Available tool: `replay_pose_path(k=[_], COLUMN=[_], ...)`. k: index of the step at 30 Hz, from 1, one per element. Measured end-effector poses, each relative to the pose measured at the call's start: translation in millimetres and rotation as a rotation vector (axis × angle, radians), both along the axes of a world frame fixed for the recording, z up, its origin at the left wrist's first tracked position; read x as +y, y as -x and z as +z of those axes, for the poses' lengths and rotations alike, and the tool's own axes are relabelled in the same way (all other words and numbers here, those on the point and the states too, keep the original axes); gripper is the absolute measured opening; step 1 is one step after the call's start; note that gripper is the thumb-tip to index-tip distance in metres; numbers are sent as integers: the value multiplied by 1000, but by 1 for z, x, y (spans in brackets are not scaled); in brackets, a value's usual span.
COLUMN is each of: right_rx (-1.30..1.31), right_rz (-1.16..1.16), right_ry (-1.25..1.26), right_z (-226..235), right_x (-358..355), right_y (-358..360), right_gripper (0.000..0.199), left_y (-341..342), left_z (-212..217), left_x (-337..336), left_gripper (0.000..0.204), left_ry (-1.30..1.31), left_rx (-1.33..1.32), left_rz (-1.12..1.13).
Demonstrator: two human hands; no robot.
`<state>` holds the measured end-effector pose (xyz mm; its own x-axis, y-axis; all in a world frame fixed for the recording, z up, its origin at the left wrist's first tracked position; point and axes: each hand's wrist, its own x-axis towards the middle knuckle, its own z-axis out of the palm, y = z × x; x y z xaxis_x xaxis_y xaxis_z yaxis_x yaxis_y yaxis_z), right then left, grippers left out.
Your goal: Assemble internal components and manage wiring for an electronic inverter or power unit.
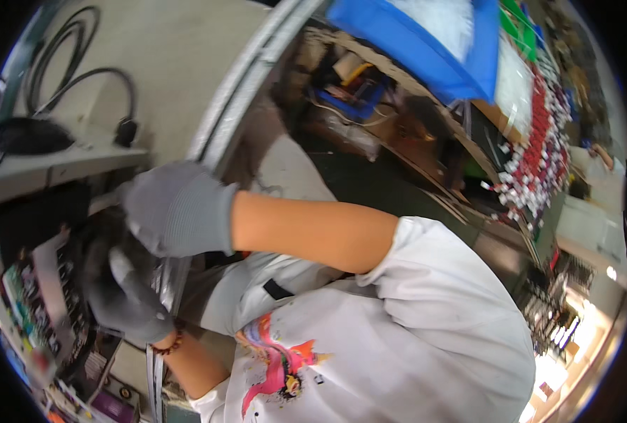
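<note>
Both my hands wear grey knit gloves with darker palms and meet at the left, beside the metal rail. My right hand (176, 208) reaches across from the upper arm side, its back toward me and its fingers curled down out of sight. Just below it, my left hand (127, 299) is bent upward with the thumb raised, closed around a dark area. Whatever lies between the hands is blurred and hidden by the gloves. A beaded bracelet (167, 345) circles my left wrist.
A metal-framed table edge (236, 92) runs beside my hands. On a grey shelf (60, 166) lie a black object (32, 135) and a looped black cable (127, 84). Small parts (28, 310) crowd the lower left. A blue bin (426, 53) and a heap of red and white pieces (532, 155) stand upper right.
</note>
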<state>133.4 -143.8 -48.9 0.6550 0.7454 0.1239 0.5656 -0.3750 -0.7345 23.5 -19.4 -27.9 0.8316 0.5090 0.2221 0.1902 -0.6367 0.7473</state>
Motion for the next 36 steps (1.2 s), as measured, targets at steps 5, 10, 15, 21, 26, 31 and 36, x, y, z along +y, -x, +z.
replay_pose_path(k=[5,10,15,21,26,31,36], right_rx=[-57,-152,-160,-248,-145,-215,-377], right_rz=[64,209,352,454,164,80,145], right_ry=[-41,-229,-274,-86,17,-145,-125], right_z=[-13,-10,-16,-7,5,-5,-18], right_x=[-5,-1,6,-5,1,16,14], right_y=[0,-7,2,-8,1,2,-3], right_gripper=[28,15,15,21,24,24,21], left_y=[-9,-17,-30,-21,-1,107,98], left_z=[-5,7,-15,-34,1,14,20], left_x=[-11,-6,-6,15,0,17,39], left_gripper=[22,19,19,31,29,43,63], left_ry=[323,820,553,-213,300,-237,-326], left_rx=[111,193,-121,24,295,-584,-255], left_rz=[-18,197,115,-4,-20,253,676])
